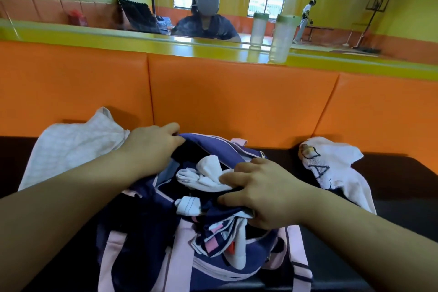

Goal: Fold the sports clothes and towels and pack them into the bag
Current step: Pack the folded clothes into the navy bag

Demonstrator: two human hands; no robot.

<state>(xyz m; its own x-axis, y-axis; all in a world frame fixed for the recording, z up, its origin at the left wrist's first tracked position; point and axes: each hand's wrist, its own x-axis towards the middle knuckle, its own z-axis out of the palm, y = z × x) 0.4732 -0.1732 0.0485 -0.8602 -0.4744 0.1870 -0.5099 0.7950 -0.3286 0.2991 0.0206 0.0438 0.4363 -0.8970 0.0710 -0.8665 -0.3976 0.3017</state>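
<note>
Both busy: left hand (pixel 151 147) grips bag (pixel 213 143) rim, fingertips hidden; right hand (pixel 260 187) pinches white cloth (pixel 208 173).

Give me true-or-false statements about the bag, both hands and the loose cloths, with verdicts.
The bag is open. True.
The left hand grips the bag's rim. True.
The towel lies inside the bag. False: it lies on the bench, left of the bag.
The right hand rests on the bench. False: it grips the clothes in the bag.
A white shirt lies right of the bag. True.
</note>
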